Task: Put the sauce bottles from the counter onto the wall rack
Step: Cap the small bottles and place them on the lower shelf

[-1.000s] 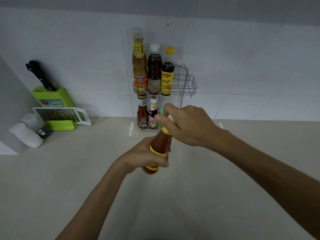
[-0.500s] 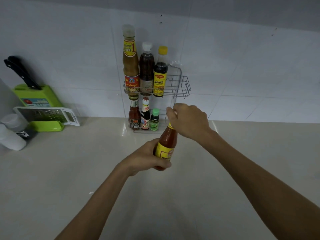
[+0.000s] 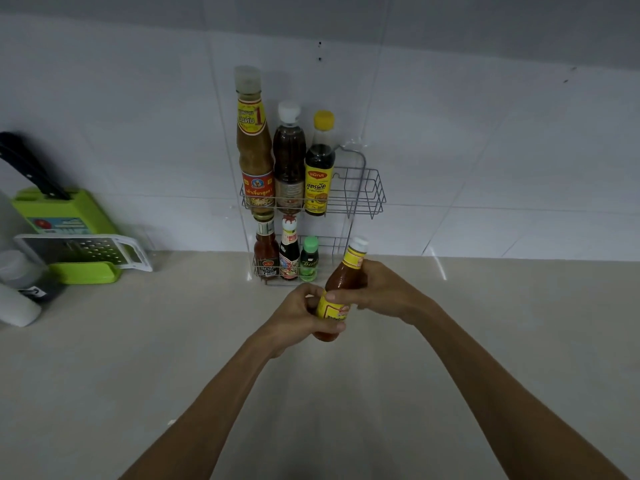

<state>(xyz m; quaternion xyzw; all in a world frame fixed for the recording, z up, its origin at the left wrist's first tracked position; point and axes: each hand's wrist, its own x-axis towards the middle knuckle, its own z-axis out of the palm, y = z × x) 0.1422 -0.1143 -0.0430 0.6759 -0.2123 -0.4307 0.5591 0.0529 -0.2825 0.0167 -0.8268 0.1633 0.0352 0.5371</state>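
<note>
I hold a red chili sauce bottle (image 3: 341,282) with a yellow label and white cap, tilted, just in front of the wire wall rack (image 3: 372,195). My left hand (image 3: 301,318) grips its lower body and my right hand (image 3: 384,292) wraps its upper body below the neck. The rack's upper shelf carries a tall brown sauce bottle (image 3: 254,147), a dark bottle with a white cap (image 3: 289,157) and a yellow-capped bottle (image 3: 320,168); its right end is bare. The lower shelf holds three small bottles (image 3: 289,254).
At the left stand a green knife block (image 3: 65,211) with a black-handled knife, a white and green grater (image 3: 83,252) and two pale containers (image 3: 17,292). The beige counter (image 3: 173,358) runs to the white tiled wall.
My right hand has slid from the cap down to the bottle's upper body, baring the white cap. The bottle has moved up and closer to the rack.
</note>
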